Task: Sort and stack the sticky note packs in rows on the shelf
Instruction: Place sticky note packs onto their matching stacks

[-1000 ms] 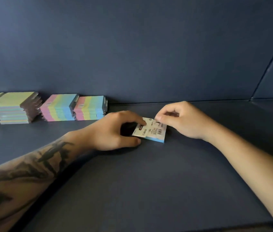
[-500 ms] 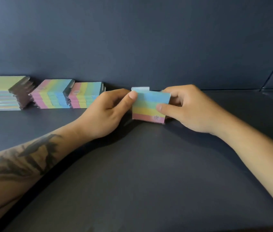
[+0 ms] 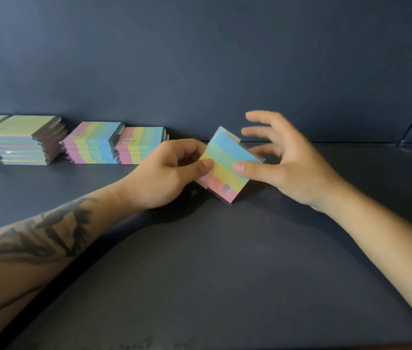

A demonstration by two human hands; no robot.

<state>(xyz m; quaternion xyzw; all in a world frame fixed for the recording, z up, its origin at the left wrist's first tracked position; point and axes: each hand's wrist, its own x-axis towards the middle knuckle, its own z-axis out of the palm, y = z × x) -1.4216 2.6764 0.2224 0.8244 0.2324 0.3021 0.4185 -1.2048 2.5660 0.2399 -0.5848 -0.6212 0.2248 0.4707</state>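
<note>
Left hand (image 3: 164, 173) pinching striped sticky note pack (image 3: 227, 165) mid-shelf (image 3: 225, 274), tilted; right hand (image 3: 283, 162) spread loose, thumb touching its face. Stacks already rowed at back-left: striped stacks (image 3: 114, 142), green stack (image 3: 20, 140). This pack not yet placed.

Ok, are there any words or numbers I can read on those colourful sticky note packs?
None can be read.
Small dark print on the pink stripe of the rainbow-striped pack gripped by the left hand: too small and blurred.
Round pale stickers on the two rainbow-striped stacks by the back wall: too blurred.
Green-topped stacks: no print visible.
</note>
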